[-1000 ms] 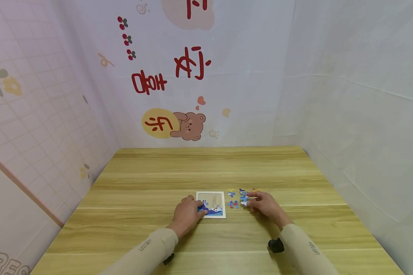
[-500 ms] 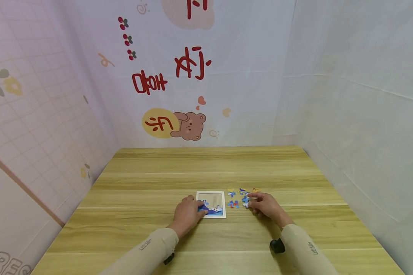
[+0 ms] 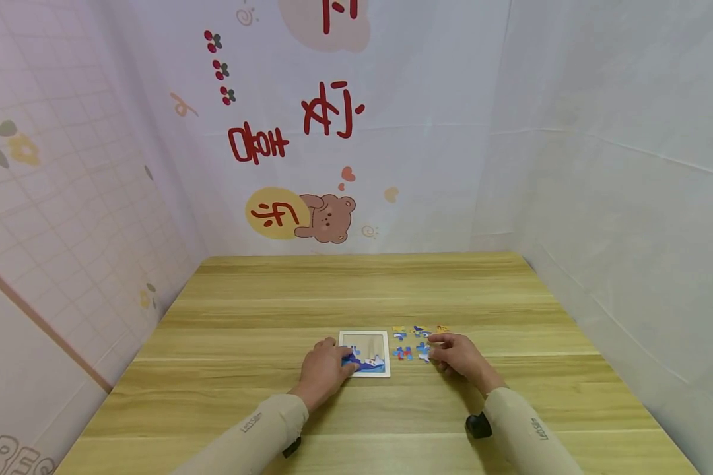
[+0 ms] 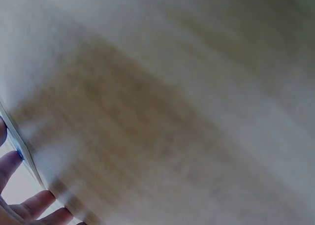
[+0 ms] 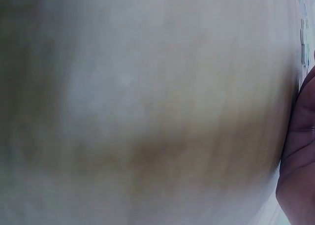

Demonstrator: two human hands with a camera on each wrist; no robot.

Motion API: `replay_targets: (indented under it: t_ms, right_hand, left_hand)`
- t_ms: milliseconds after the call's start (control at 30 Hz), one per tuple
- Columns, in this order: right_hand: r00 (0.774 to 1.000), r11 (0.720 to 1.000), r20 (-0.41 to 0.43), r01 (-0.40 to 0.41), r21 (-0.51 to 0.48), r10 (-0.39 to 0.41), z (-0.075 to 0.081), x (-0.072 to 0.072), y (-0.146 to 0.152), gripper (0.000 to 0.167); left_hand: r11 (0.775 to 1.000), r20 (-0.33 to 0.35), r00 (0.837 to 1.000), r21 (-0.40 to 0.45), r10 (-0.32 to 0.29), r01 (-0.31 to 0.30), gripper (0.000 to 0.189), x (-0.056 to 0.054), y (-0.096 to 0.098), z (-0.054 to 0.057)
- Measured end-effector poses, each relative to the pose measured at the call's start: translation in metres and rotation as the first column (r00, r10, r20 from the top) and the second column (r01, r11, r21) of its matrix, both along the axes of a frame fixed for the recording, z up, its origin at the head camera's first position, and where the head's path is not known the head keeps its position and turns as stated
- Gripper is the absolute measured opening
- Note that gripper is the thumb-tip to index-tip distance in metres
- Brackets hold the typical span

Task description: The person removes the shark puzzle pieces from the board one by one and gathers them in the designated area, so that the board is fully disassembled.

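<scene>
In the head view, a white-rimmed puzzle tray lies on the table, with blue, purple and white pieces fitted along its lower part. My left hand rests over the tray's left side, fingertips on the fitted pieces. In the left wrist view its fingers spread along the tray's edge. To the right of the tray, my right hand holds a blue and white puzzle piece by its right side, between thumb and index finger. The right wrist view shows mostly blurred table and part of the palm.
Left of the held piece lies a red and blue puzzle piece. Behind them are a yellow and blue piece, a dark blue and yellow piece and an orange-yellow piece. White printed cloth walls surround the wooden table.
The blue and white piece has turned and shifted slightly toward me under my right fingers. My left hand and the tray stay in place.
</scene>
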State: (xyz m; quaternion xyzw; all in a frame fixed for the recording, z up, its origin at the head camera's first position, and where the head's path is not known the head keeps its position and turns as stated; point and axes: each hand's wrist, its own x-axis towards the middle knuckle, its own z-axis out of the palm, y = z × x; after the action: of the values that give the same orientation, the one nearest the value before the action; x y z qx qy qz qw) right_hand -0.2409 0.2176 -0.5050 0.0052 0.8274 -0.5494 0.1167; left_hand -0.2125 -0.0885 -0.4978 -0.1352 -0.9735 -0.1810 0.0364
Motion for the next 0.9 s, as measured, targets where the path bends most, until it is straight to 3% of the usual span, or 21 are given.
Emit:
replay_targets:
  t_ms: [167, 400, 733, 900]
  right_hand:
    - [0.999, 0.999, 0.002, 0.034, 0.028, -0.034, 0.004, -0.001, -0.003, 0.033]
    - [0.998, 0.998, -0.03, 0.053, -0.025, -0.053, 0.015, -0.001, -0.025, 0.029]
    - [0.998, 0.997, -0.029, -0.054, -0.057, 0.053, 0.027, -0.001, -0.091, 0.029]
    - [0.995, 0.995, -0.034, -0.096, -0.041, 0.095, 0.024, -0.002, -0.117, 0.029]
  left_hand:
    - [1.0, -0.01, 1.0, 0.024, 0.004, -0.004, 0.038, -0.003, 0.0, -0.002]
    - [0.998, -0.008, 1.0, 0.059, 0.01, -0.009, 0.04, -0.003, -0.001, 0.0]
    - [0.973, -0.005, 0.999, 0.229, -0.037, 0.037, 0.029, 0.003, -0.022, 0.001]
    - [0.968, 0.025, 0.999, 0.248, -0.049, 0.041, 0.022, 0.004, -0.03, 0.0]
